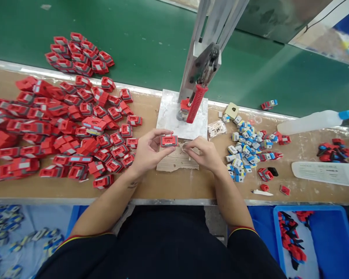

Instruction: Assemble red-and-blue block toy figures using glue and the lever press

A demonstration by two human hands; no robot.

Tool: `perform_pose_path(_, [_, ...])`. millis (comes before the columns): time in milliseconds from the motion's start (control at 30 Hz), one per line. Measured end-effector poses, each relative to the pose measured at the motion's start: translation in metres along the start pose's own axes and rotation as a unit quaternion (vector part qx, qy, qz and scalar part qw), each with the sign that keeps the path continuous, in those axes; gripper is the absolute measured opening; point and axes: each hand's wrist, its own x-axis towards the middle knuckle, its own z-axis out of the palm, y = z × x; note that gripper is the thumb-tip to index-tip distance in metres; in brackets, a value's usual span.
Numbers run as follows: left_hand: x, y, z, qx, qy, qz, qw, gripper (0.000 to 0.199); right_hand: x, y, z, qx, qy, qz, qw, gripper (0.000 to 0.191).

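Note:
My left hand (147, 152) grips a red and grey plastic toy vehicle body (168, 141) between thumb and fingers, its recessed side facing me. To its right, my right hand (204, 154) is closed in a pinch. What its fingertips hold, if anything, is too small to make out. Both hands are above a torn piece of cardboard (174, 164) in front of a pale metal base plate (170, 110). On that plate stands a toggle clamp with a red handle (197, 104), and a red block (185, 104) sits at its foot.
Many red and grey vehicle bodies (66, 112) cover the left of the bench. Cotton swabs (217, 128) and a heap of small blue and white parts (242, 151) lie right. Farther right are a white bottle (311, 123) and a blue bin (331, 240). A green belt (139, 46) runs behind.

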Motion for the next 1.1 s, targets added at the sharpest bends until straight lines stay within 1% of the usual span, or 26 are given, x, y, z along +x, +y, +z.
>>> perform_pose_path(67, [-0.003,-0.003,0.001,0.008,0.0,0.016,1.0,0.043,-0.002,-0.004,-0.009,0.019,0.048,0.01,0.999,0.009])
perform_pose_path(133, [-0.005,-0.003,0.002,0.02,0.002,0.041,0.999,0.037,-0.004,-0.013,-0.018,0.058,0.14,0.016,0.988,0.01])
perform_pose_path(200, [-0.008,-0.002,0.004,0.03,0.002,0.063,0.998,0.033,-0.003,-0.027,-0.024,0.117,0.238,-0.003,0.964,0.013])
perform_pose_path(233, [-0.01,-0.001,0.006,0.034,-0.001,0.071,0.997,0.032,-0.002,-0.034,-0.024,0.147,0.271,-0.02,0.951,0.015])
perform_pose_path(267, [-0.011,0.0,0.007,0.038,-0.004,0.076,0.996,0.031,-0.001,-0.041,-0.022,0.171,0.29,-0.038,0.941,0.015])
perform_pose_path(300, [-0.012,0.0,0.008,0.04,-0.008,0.08,0.996,0.031,0.001,-0.048,-0.019,0.189,0.296,-0.052,0.935,0.015])
perform_pose_path(367, [-0.014,0.001,0.01,0.039,-0.013,0.091,0.995,0.03,0.004,-0.056,-0.01,0.208,0.286,-0.059,0.934,0.015])
perform_pose_path(500, [-0.014,0.002,0.01,0.037,-0.017,0.094,0.995,0.031,0.006,-0.059,0.007,0.21,0.267,-0.002,0.94,0.022])
perform_pose_path(567, [-0.014,0.003,0.01,0.041,-0.02,0.093,0.995,0.031,0.006,-0.056,0.011,0.211,0.264,0.009,0.941,0.024])
perform_pose_path(767, [-0.013,0.003,0.011,0.032,-0.019,0.126,0.991,0.032,0.006,-0.053,0.015,0.211,0.244,-0.019,0.946,0.014])
perform_pose_path(867, [-0.013,0.001,0.011,0.032,-0.017,0.142,0.989,0.033,0.006,-0.052,0.015,0.206,0.244,-0.036,0.947,0.012])
perform_pose_path(1100, [-0.013,0.001,0.009,0.039,-0.011,0.15,0.988,0.034,0.002,-0.049,0.007,0.148,0.262,-0.057,0.952,0.015])
